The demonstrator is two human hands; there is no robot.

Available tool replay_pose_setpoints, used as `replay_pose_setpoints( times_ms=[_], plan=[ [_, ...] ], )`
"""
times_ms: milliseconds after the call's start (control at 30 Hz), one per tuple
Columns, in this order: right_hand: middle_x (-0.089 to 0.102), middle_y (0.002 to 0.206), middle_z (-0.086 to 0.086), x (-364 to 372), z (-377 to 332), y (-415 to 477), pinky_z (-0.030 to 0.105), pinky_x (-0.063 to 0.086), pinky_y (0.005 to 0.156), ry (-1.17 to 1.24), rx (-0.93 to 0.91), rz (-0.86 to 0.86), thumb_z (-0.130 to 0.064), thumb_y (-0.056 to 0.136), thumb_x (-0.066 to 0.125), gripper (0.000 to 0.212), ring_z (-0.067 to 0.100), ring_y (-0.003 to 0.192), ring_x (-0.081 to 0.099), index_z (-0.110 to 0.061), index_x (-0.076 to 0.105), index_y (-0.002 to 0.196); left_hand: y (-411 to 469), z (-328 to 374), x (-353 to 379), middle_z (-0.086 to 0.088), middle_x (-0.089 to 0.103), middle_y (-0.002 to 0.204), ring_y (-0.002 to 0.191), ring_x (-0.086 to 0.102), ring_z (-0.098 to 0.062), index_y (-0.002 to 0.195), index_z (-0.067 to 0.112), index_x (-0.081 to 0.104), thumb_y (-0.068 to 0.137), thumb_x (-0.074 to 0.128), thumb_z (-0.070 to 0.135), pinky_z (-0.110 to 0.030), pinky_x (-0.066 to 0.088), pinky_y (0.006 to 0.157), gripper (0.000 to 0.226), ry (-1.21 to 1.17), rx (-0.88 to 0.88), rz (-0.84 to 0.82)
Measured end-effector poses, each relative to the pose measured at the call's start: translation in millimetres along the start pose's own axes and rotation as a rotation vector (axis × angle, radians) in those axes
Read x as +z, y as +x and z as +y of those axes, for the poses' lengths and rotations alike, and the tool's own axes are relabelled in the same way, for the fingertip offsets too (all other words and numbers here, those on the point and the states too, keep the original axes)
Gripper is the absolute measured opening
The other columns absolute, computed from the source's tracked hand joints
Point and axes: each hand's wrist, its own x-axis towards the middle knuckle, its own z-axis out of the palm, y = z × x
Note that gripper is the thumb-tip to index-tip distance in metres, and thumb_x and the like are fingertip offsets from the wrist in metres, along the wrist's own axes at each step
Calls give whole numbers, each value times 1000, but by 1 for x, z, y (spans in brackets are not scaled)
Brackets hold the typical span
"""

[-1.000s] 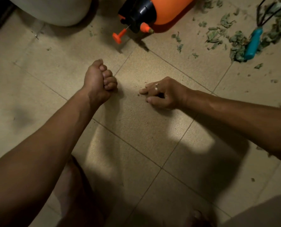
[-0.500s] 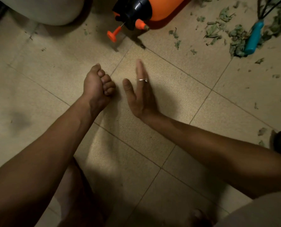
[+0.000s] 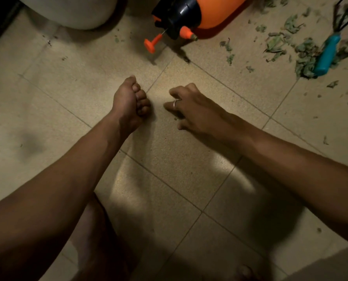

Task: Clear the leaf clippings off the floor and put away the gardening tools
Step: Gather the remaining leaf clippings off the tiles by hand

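Leaf clippings point(image 3: 305, 59): green, crumpled, scattered round teal rake point(image 3: 327, 55); L hand point(image 3: 128, 104) fisted, R hand point(image 3: 191, 108) curled, nothing seen in either.

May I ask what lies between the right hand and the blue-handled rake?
Head view: bare tile crossed by a grout line, then leaf clippings beside the rake.

Sprayer point(image 3: 215, 11): we are counting one, orange.
Hands: we are counting two, left hand point(image 3: 128, 102) and right hand point(image 3: 195, 110), both below the sprayer.
Ring point(image 3: 176, 102): we are counting one.
Hand rake point(image 3: 327, 55): we are counting one, right of the sprayer.
Leaf clippings point(image 3: 304, 57): we are finding too many to count, mostly right of the sprayer.
White vessel point(image 3: 71, 11): we are counting one, left of the sprayer.
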Motion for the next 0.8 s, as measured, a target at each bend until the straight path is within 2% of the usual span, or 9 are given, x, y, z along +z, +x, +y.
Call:
replay_pose_setpoints(
  times_ms=[100, 200, 333, 433, 533, 567, 633, 700, 800],
  plan=[
    [53, 119, 7, 5, -7, 1, 44, 55, 78, -86, -39, 29, -19, 99, 54, 19, 25, 96, 59, -13, 64, 113, 2, -1, 6, 9, 26, 55, 48, 20, -8, 57, 27, 38, 106, 39, 40, -23, 19, 40, 51, 32, -14, 2],
    [58, 107, 6, 9, -20, -5, 32, 45, 64, -242, -69, 8, -12, 100, 53, 13, 18, 85, 54, -11, 66, 104, 3, -2, 9, 9, 26, 55, 46, 20, -8, 58, 27, 38, 106, 39, 39, -22, 19, 38, 49, 33, -26, 4],
    [59, 96, 9, 12, -34, -24, 29, 38, 61, -280, -51, -23, 4, 93, 56, 15, 16, 81, 49, -6, 67, 97, 4, -4, 18, 9, 26, 55, 47, 19, -8, 60, 27, 37, 105, 38, 36, -22, 18, 39, 47, 83, -65, -32],
    [57, 80, 10, 25, -30, -43, 29, 35, 50, -232, -126, 33, 7, 85, 63, 13, 18, 71, 50, -5, 65, 80, 4, -8, 27, 9, 24, 59, 51, 17, -9, 62, 28, 37, 106, 39, 35, -23, 13, 42, 45, 315, -240, -222],
    [65, 79, 3, 27, -23, -66, 32, 51, 58, 166, -74, -21, 0, 85, 65, 13, 12, 72, 60, -8, 72, 80, 3, -16, 41, 8, 24, 59, 47, 16, -7, 66, 27, 39, 107, 39, 38, -22, 10, 39, 42, 619, -502, -472],
    [70, 83, -3, 17, -23, -72, 26, 55, 65, 355, 44, -42, -3, 87, 67, 14, 6, 75, 64, -12, 77, 85, 3, -19, 46, 8, 24, 59, 46, 16, -7, 67, 27, 39, 108, 39, 38, -20, 11, 38, 42, 691, -551, -499],
    [74, 82, -10, -3, -17, -82, 14, 54, 65, 664, 320, 28, -7, 87, 72, 13, -1, 72, 68, -17, 80, 90, 4, -26, 60, 8, 26, 59, 44, 18, -6, 69, 27, 40, 108, 39, 37, -18, 18, 34, 40, 768, -607, -510],
    [76, 79, -5, -33, -14, -91, 16, 55, 64, 826, 485, 181, -3, 85, 74, 13, 2, 69, 70, -15, 79, 87, -3, -34, 81, 6, 30, 61, 43, 21, -6, 71, 27, 42, 107, 37, 32, -18, 22, 33, 37, 790, -625, -503],
    [76, 82, 1, -78, -19, -97, 24, 58, 68, 847, 492, 374, 0, 81, 74, 12, 9, 73, 73, -12, 76, 82, -28, -32, 120, 3, 42, 59, 45, 29, -5, 78, 21, 48, 104, 32, 21, -16, 21, 40, 30, 755, -601, -535]
  ],
)
